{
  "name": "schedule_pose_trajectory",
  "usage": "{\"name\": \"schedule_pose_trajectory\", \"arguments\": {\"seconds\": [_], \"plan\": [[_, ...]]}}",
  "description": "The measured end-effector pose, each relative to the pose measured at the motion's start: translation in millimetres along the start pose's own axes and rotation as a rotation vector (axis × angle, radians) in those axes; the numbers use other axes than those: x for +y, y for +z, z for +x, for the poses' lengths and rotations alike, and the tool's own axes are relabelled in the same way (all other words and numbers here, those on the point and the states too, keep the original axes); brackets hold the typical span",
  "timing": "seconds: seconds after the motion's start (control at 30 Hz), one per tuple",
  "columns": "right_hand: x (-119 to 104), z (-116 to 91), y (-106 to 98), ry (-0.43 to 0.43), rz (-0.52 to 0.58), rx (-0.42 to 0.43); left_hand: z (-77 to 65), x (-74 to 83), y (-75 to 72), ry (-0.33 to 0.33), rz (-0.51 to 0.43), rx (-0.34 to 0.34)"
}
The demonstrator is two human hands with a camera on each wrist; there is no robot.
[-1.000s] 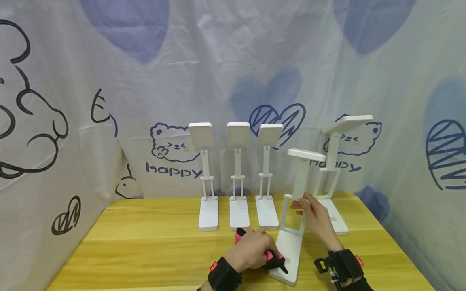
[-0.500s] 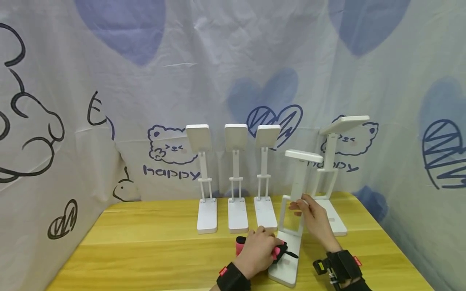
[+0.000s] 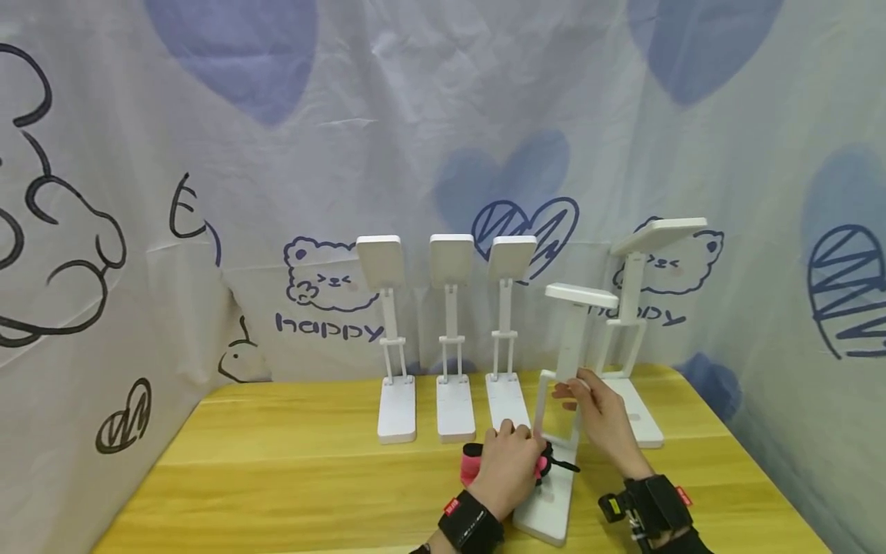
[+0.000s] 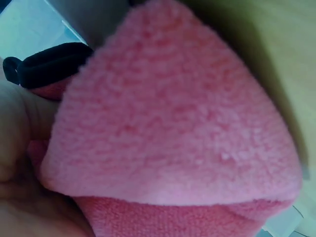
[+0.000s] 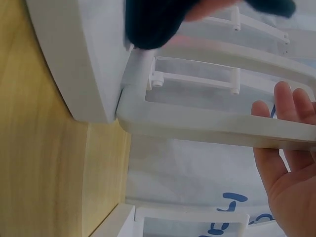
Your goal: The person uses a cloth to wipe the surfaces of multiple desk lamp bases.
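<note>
Shifted up the base (image 3: 543,514) of a white lamp (image 3: 571,346) since a second ago, the left hand (image 3: 508,465) grips a pink cloth (image 4: 173,113), its black trim (image 4: 54,64) lying over the base near the foot of the frame (image 5: 207,125). The right hand (image 3: 605,415) stays put, fingers curled round one side of that frame. The lamp stands upright at the right of the wood-grain table (image 3: 277,485). Three lamps (image 3: 453,408) stand in a row behind it to the left, a fifth lamp (image 3: 637,415) behind it to the right, before a heart-printed curtain (image 3: 388,138).
</note>
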State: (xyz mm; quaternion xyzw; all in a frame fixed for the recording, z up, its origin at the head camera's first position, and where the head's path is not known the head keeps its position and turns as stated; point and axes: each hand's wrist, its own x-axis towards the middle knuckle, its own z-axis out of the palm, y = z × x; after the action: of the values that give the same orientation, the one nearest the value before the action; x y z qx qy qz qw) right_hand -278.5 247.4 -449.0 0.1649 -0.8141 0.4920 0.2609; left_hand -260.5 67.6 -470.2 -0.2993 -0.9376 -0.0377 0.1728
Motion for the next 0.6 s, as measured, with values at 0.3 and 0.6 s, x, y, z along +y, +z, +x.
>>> {"name": "schedule_pose_trajectory", "arguments": {"seconds": [0.3,0.6], "plan": [[-4.0,4.8,0.3,0.028,0.014,-0.007,9.5,2.5,4.7,0.070,0.093,0.001],[-30.6,0.9,-7.1,0.045,0.019,-0.062,10.2,8.4,4.8,0.122,0.080,-0.031]]}}
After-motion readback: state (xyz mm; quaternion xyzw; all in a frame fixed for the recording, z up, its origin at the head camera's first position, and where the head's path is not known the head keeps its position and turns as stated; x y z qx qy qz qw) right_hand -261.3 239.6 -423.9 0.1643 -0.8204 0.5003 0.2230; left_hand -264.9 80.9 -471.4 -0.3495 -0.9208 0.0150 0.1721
